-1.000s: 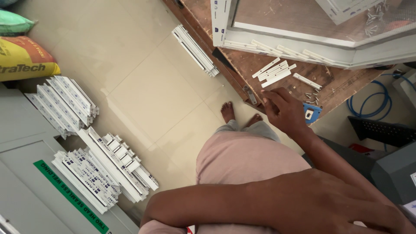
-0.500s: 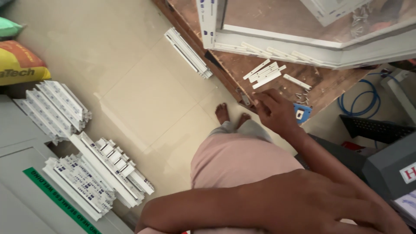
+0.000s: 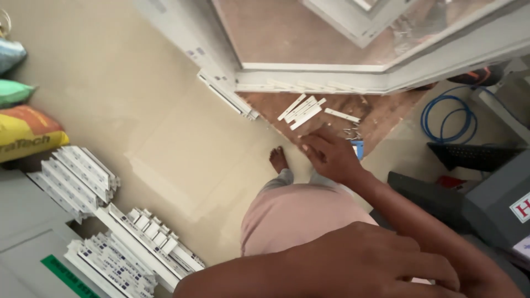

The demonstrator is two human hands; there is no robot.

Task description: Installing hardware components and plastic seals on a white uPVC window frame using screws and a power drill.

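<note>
The white strips (image 3: 302, 108) lie loose in a small fan on the brown worktop (image 3: 381, 113), just beyond the fingertips of the right hand (image 3: 331, 155). They are short, flat, narrow lengths of what appears to be plastic trim. Judged from their thin section, they are light and fairly stiff, liable to slide on the board and to snap if bent; the sound hold is a pinch across the narrow width near mid-length, one piece at a time.

The right hand hovers over the near edge of the worktop with fingers spread and empty, near the strips but not touching them. One separate strip (image 3: 342, 115) lies just right of the fan. A scatter of small screws (image 3: 351, 132) sits between that strip and the hand, and a small blue object (image 3: 358, 148) shows partly from behind the hand.

The left hand (image 3: 367, 259) is close under the camera, well apart from the strips, fingers loosely extended and gripping nothing.

Beyond the strips, a white window frame (image 3: 309, 83) rests on the worktop. To the right of the worktop, a coiled blue cable (image 3: 446, 118) lies on the floor. Far left of the strips, stacks of white profile pieces (image 3: 83, 176) rest on the tiled floor (image 3: 138, 110), with filled sacks (image 3: 25, 135) behind them.
</note>
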